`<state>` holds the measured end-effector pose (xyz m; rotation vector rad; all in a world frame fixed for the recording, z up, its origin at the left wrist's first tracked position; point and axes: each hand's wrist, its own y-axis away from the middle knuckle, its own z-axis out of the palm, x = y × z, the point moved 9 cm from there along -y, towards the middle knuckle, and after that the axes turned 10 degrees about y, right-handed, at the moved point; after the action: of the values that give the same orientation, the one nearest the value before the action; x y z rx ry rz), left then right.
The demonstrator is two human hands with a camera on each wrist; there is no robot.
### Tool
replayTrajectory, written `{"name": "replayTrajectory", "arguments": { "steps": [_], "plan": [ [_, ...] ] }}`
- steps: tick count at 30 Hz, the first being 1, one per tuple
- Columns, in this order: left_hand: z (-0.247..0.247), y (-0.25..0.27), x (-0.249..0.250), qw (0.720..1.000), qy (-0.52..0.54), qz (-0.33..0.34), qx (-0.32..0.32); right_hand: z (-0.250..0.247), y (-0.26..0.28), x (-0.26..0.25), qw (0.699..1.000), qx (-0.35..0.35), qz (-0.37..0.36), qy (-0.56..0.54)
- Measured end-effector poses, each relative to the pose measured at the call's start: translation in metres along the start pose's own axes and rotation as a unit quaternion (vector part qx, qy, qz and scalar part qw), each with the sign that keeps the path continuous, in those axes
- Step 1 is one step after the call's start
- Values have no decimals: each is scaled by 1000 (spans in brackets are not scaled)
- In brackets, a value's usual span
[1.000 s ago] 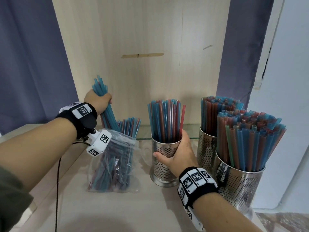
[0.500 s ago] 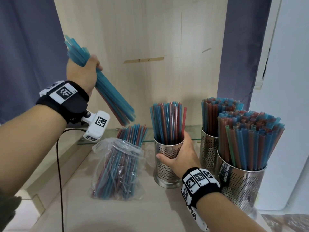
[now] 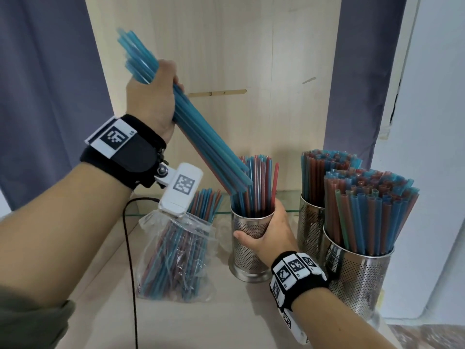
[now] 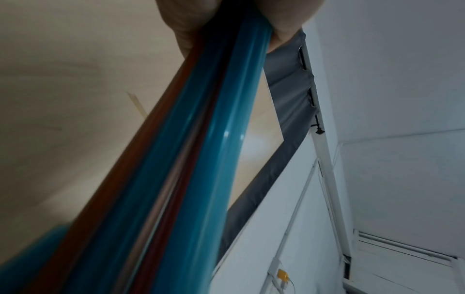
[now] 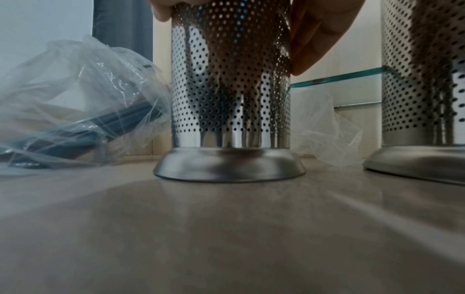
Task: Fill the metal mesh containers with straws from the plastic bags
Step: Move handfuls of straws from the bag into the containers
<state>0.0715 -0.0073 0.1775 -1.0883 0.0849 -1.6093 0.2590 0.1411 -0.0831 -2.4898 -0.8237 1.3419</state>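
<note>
My left hand (image 3: pixel 153 96) grips a bundle of blue and red straws (image 3: pixel 201 142), tilted down to the right, its lower ends just over the straws in the middle mesh container (image 3: pixel 247 250). The bundle (image 4: pixel 191 159) fills the left wrist view, pinched by my fingers (image 4: pixel 181 25) at the top. My right hand (image 3: pixel 269 235) holds that container around its upper wall; the container (image 5: pixel 230 89) stands upright on the counter and is partly filled. An open plastic bag of straws (image 3: pixel 176 258) lies to its left.
Two fuller mesh containers (image 3: pixel 357 268) (image 3: pixel 310 227) stand close on the right. A glass shelf edge (image 3: pixel 289 210) runs behind. A black cable (image 3: pixel 129 273) hangs by the bag. Wooden back panel (image 3: pixel 221 59) and grey curtains (image 3: pixel 45 96) enclose the counter (image 3: pixel 201 323).
My left hand has lifted the bundle out of the bag and swung it right, so its lower ends now reach the middle container's straws. The right hand keeps hold of the container.
</note>
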Motion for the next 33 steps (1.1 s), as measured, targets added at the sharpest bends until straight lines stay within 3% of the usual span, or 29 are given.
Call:
{"name": "replayTrajectory", "arguments": {
  "steps": [5,11,22,33],
  "plan": [
    [16,20,-23,999,-19,-21,-15,0,0,-1,1000,0,-1,-1],
    [8,32,-48,998,-61,-11,19,1,-1,0,1000,-2,1,-5],
    [4,50,-92,981,-180,28,-70,4,-1,3,1000,-1,9,-1],
    [4,86,-152,948,-283,7,-143,-1,2,0,1000,4,7,-4]
  ]
}}
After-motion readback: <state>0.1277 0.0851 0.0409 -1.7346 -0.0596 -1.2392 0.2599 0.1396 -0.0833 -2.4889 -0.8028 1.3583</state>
